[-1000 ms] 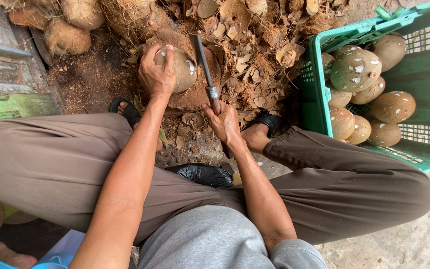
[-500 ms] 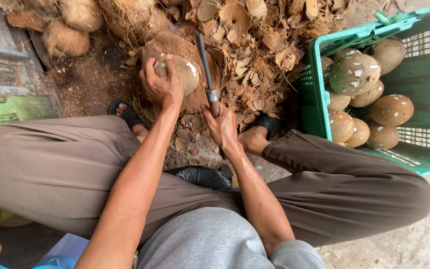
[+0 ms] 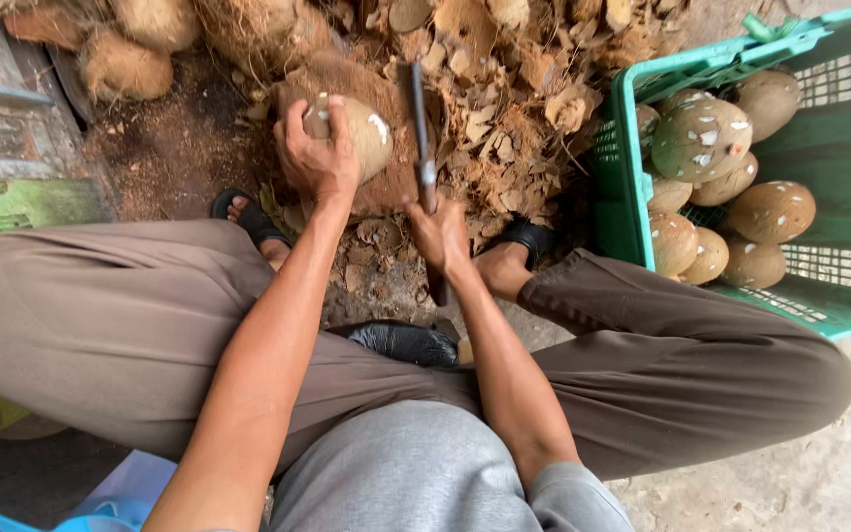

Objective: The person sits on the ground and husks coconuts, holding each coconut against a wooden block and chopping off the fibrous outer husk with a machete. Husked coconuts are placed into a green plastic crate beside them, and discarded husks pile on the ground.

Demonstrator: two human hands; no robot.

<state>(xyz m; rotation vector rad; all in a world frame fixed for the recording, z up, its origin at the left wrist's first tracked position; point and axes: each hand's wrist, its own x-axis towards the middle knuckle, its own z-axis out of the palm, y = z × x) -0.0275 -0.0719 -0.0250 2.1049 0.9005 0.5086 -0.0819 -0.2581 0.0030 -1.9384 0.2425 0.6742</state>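
Husk scraps litter the ground beside a green crate (image 3: 622,212). Left hand (image 3: 315,158) now clasps the coconut (image 3: 361,133) more from above; right hand (image 3: 437,234) grips the knife (image 3: 420,138), still raised alongside it.

packages: none | labels: none | signs: none | screens: none

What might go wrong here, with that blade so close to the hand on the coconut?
The left hand grips the coconut right beside the knife held by the right hand; a glancing cut could catch the fingers. The round coconut sits on a husk-covered block and might roll. Both sandalled feet, like the right foot, lie near the blade's path.
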